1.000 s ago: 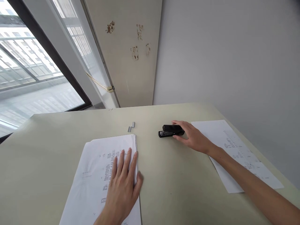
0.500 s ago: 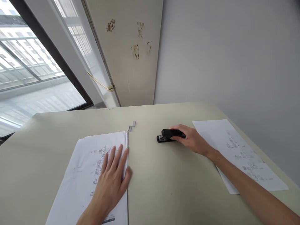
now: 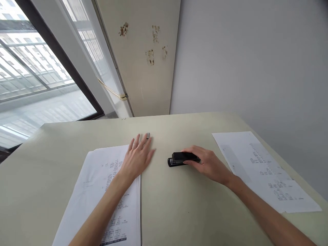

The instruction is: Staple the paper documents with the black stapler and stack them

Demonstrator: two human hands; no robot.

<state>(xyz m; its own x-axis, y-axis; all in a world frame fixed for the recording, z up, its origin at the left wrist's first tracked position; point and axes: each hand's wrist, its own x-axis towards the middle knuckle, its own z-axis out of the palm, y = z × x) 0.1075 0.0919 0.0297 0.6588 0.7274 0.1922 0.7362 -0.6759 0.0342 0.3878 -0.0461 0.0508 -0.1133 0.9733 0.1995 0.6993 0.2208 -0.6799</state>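
Observation:
My left hand [image 3: 138, 156] lies flat with fingers spread over the top right corner of a stack of printed paper [image 3: 102, 191], its fingertips reaching a small strip of staples [image 3: 148, 135] on the table. My right hand [image 3: 208, 164] is closed round the back of a black stapler [image 3: 179, 159], which rests on the beige table [image 3: 179, 212] just right of the stack.
A second printed sheet [image 3: 258, 167] lies at the right near the table edge and the grey wall. Beyond the table's far edge are a window [image 3: 30, 78] at the left and a stained beige panel [image 3: 143, 58].
My left hand slid the stack leftward and squared it, then moved forward to its top right corner by the staples. My right hand drew the stapler nearer and to the left.

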